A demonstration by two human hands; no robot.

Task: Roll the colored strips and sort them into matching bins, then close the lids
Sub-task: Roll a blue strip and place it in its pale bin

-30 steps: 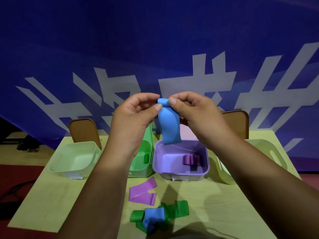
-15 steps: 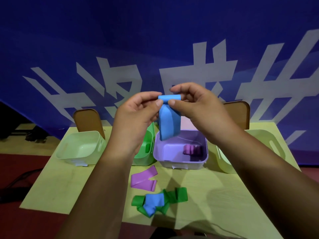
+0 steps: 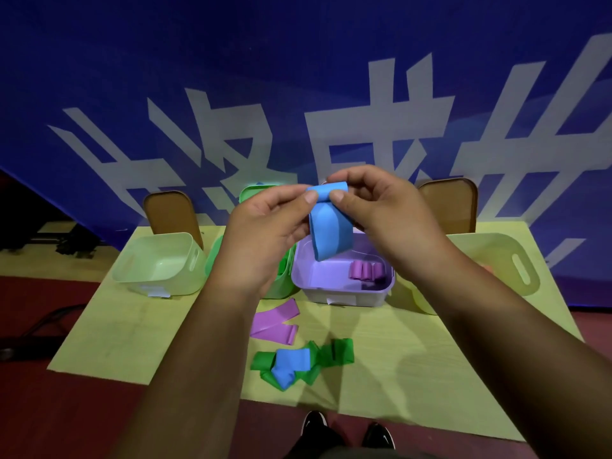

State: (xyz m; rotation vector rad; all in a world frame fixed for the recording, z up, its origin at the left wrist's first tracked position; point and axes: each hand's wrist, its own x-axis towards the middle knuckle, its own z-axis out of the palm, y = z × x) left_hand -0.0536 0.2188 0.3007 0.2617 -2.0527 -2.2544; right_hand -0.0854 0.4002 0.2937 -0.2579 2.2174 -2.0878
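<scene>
Both hands hold one blue strip (image 3: 329, 231) up above the purple bin (image 3: 344, 294). My left hand (image 3: 265, 233) and my right hand (image 3: 381, 213) pinch its rolled top edge between thumb and fingers, and the loose tail hangs down. Rolled purple strips (image 3: 364, 270) lie inside the purple bin. On the table (image 3: 132, 332) lie a flat purple strip (image 3: 275, 324) and a tangle of green strips (image 3: 331, 356) with another blue strip (image 3: 291, 362) on top. A green bin (image 3: 281, 283) is mostly hidden behind my left wrist.
A pale green bin (image 3: 159, 263) stands at the left, a pale yellow-green bin (image 3: 490, 260) at the right. Brown lids (image 3: 172, 213) (image 3: 447, 203) stand upright behind them. A blue banner hangs behind the table. My shoes (image 3: 347, 432) show below the near edge.
The roll at the top of the blue strip has grown and the hanging tail is shorter. The view has pulled back and tilted down, so more of the table and floor shows.
</scene>
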